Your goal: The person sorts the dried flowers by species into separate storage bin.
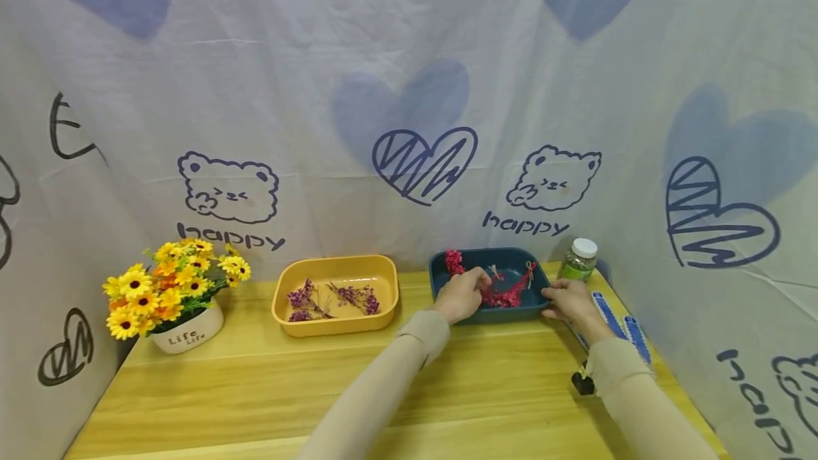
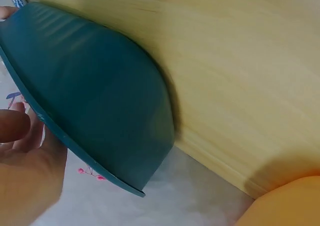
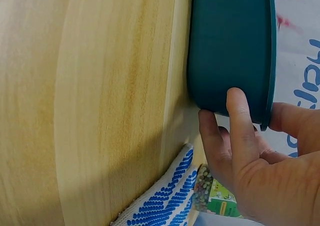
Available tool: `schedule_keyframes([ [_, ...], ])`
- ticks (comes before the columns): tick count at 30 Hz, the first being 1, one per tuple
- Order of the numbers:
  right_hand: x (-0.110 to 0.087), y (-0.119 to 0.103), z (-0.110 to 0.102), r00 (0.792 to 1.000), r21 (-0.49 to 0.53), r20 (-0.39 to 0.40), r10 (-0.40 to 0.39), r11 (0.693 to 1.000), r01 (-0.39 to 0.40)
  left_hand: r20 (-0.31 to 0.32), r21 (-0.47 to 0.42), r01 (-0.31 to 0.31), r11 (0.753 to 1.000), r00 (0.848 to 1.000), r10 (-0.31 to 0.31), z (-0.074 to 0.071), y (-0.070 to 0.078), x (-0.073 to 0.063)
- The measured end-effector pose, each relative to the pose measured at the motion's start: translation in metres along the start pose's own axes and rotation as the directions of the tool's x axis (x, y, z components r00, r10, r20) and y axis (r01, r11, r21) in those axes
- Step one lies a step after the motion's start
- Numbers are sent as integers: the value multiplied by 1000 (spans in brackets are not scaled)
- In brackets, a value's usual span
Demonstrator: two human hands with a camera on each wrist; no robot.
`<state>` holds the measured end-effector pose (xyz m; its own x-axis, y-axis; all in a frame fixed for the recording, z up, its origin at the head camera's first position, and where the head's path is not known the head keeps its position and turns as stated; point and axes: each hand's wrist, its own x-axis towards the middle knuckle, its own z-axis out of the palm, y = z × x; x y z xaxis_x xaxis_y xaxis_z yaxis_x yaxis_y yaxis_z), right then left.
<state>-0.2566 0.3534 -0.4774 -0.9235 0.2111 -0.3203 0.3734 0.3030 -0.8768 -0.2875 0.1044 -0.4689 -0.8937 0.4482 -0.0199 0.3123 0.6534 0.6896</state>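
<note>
A dark teal basin point(image 1: 511, 314) stands at the back right, with bunches of red dried flowers point(image 1: 505, 299) inside. My left hand point(image 1: 461, 297) reaches over its front rim, fingers bent among the flowers; in the left wrist view, thumb and fingers curl just above the rim near a small blue bow. I cannot tell whether they pinch a stem. At the basin's right end my right hand point(image 1: 575, 304) grips the wall. The right wrist view puts the thumb at the rim and the other fingers point(image 3: 239, 116) against the outside.
Left of the basin sits a yellow tray point(image 1: 335, 329) of purple dried flowers point(image 1: 358, 298). A white pot point(image 1: 188, 332) of yellow flowers is far left. Behind my right hand are a white-lidded jar point(image 1: 579, 261) and a blue-and-white glove point(image 1: 610, 314). Printed cloth point(image 1: 307, 126) hangs around the table.
</note>
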Motion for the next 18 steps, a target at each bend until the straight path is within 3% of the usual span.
schedule_keyframes([
  [10,2,0,3,1000,-14,-3,-5,1000,5,43,-131,-36,991,998,42,0,-7,0],
  [18,2,2,1,1000,-35,-4,-2,999,1,-95,-133,-114,984,990,102,-6,-15,1],
])
